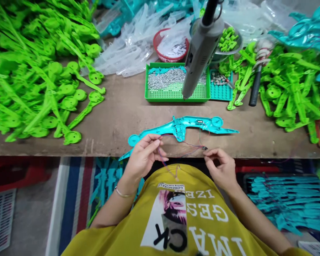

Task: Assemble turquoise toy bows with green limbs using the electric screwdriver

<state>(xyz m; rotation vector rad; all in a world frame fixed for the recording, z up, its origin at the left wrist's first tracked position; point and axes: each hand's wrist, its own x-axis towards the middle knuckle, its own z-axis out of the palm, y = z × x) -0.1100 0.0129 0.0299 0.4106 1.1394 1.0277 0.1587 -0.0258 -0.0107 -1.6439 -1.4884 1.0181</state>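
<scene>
A turquoise plastic bow-shaped shell (160,128) lies hollow side up near the table's front edge, with a small metal part seated in its right arm. Thin red and blue wires (188,144) run in front of it. My left hand (146,154) pinches the wires between thumb and forefinger, over the shell's left arm. To the right, my right hand (220,165) has thumb and fingertips together at a small dark component (204,148) on the wire ends. Loose wire hangs from my left hand down toward the shirt.
A grey electric screwdriver (201,53) hangs above a green basket (177,100) of screws. Green plastic parts (42,85) pile up at left, more (290,89) at right. A black-handled hammer (256,85) lies by the right pile. A red basket (170,58) stands behind.
</scene>
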